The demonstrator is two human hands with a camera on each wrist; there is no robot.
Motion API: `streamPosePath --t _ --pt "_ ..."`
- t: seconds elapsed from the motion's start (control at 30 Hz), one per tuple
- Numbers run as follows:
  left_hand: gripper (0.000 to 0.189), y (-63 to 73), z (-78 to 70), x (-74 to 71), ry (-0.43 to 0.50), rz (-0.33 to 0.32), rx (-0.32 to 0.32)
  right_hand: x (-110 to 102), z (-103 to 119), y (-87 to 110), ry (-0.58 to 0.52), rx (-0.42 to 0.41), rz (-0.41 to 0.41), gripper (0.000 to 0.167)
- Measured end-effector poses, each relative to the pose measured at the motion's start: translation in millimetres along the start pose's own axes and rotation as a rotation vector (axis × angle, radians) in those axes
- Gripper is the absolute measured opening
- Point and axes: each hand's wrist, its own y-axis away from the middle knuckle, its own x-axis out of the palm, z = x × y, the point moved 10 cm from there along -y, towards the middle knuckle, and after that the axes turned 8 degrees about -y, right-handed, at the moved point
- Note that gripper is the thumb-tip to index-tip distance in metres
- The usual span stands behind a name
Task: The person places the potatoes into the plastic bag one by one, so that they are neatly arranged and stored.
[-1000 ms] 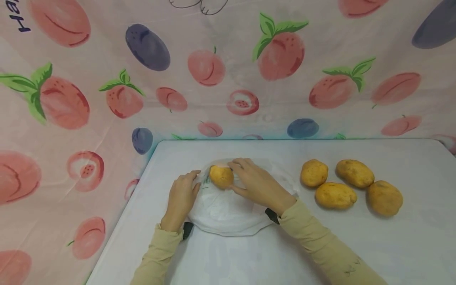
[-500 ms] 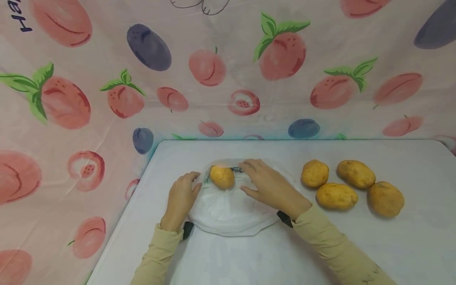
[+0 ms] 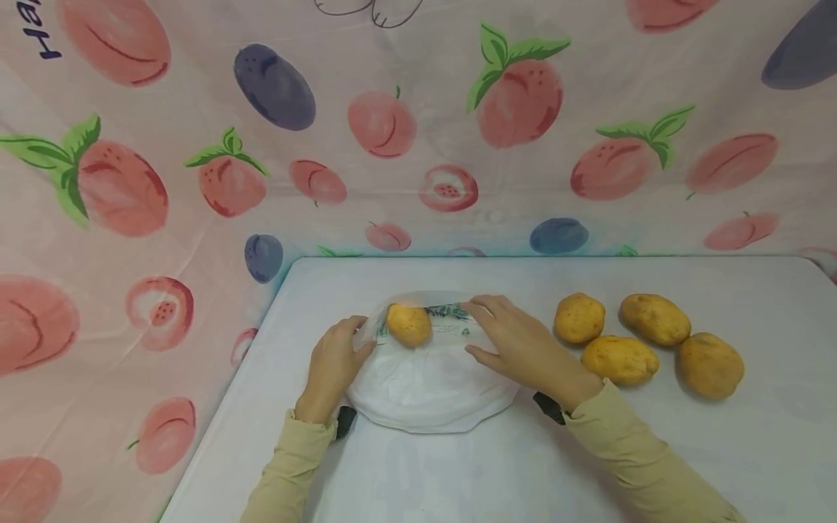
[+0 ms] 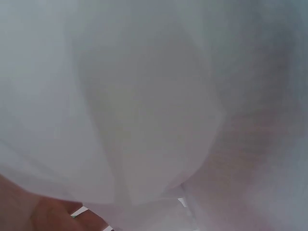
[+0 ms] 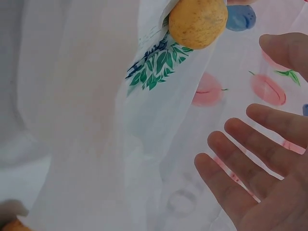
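**One potato [image 3: 409, 325] at the mouth of the white bag [image 3: 431, 392]**

I see the bag on the table [image 3: 445, 479], the potato against its printed film; I can't tell how deep it sits. The left hand [image 3: 335, 363] pinches the bag's left edge between thumb and fingers. The right hand [image 3: 523, 349] is at the right side, fingers spread wide, thumb apart, holding nothing. Four more potatoes [image 3: 620, 360] lie to its right.

Bag [image 3: 434, 396] on table [image 3: 785, 450], L hand [image 3: 335, 359] at its L edge, R hand [image 3: 523, 345] by its R side. One potato [image 3: 410, 325] at bag mouth, btwn hands, nearer L. Four other potatoes [image 3: 619, 359] on table, R of bag. Cloth [image 3: 497, 181] behind.
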Motion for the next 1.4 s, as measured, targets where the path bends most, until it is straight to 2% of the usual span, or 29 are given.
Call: streamPosePath --t 0.27,0.57,0.87,1.2,1.4 --pt "0.041 0.7 1.2 2.7 -0.012 0.015 0.000 -5.4 -12.9 12.6 0.024 0.030 0.011 0.061" --pt "0.044 0.6 2.7 6.8 0.017 0.047 -0.011 -10.5 -26.7 27.1 0.029 0.055 -0.002 0.060" --pt "0.046 0.7 2.1 8.4 0.018 0.064 -0.009 -25.3 -34.4 43.9 0.006 0.000 -0.070 0.056" --pt "0.047 0.7 3.9 11.0 0.013 0.084 -0.027 -31.9 -52.5 61.0 0.040 0.045 -0.041 0.055" --pt "0.048 0.6 3.2 11.0 0.010 0.089 -0.030 -37.9 -59.3 72.9 0.082 -0.024 -0.086 0.056"
